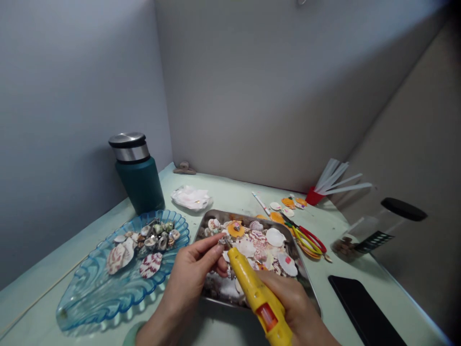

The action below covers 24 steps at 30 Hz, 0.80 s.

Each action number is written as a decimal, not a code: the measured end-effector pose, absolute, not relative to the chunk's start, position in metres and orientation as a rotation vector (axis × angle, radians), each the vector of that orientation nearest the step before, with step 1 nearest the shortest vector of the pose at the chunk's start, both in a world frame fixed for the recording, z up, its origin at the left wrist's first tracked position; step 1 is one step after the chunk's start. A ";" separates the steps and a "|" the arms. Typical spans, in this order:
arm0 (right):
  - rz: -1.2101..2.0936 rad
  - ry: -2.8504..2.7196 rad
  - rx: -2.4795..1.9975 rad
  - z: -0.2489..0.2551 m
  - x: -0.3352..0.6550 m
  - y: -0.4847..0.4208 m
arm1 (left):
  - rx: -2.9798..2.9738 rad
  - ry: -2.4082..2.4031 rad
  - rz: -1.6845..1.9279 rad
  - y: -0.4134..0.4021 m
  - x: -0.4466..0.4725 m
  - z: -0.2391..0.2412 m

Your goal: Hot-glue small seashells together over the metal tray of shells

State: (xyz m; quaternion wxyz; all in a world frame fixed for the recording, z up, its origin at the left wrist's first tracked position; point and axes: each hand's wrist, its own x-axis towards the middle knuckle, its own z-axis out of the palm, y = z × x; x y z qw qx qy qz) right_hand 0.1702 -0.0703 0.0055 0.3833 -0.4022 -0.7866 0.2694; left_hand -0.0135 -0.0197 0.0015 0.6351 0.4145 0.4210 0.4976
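Observation:
My right hand (pixel 288 293) is wrapped round a yellow hot glue gun (pixel 248 283), whose nozzle points up and to the left. Pinched between the thumb and fingertips of my left hand (pixel 198 264) is a small shell (pixel 224 240), greyish and partly hidden by the fingers. The nozzle is right at this shell; whether they touch I cannot tell. Both hands are over a metal tray (pixel 308 274) full of shells, among them a white scallop shell (pixel 275 237) and an orange one (pixel 235 229).
On the left is a blue scalloped dish (pixel 108 298) with shells, behind it a green bottle (pixel 140 178). To the right are scissors (pixel 309 240), a black phone (pixel 363 312), a clear jar (pixel 374 230) and a red cup (pixel 314 196) of glue sticks. A white packet (pixel 192 197) lies behind.

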 end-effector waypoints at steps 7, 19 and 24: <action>0.651 -2.036 -1.010 0.004 0.171 -0.071 | 0.956 0.951 1.128 -0.020 -0.013 0.000; 0.633 -2.026 -1.014 0.005 0.170 -0.073 | 0.942 0.891 1.137 -0.020 -0.014 -0.002; 0.652 -2.017 -1.014 0.006 0.170 -0.074 | 0.937 0.898 1.142 -0.022 -0.014 -0.001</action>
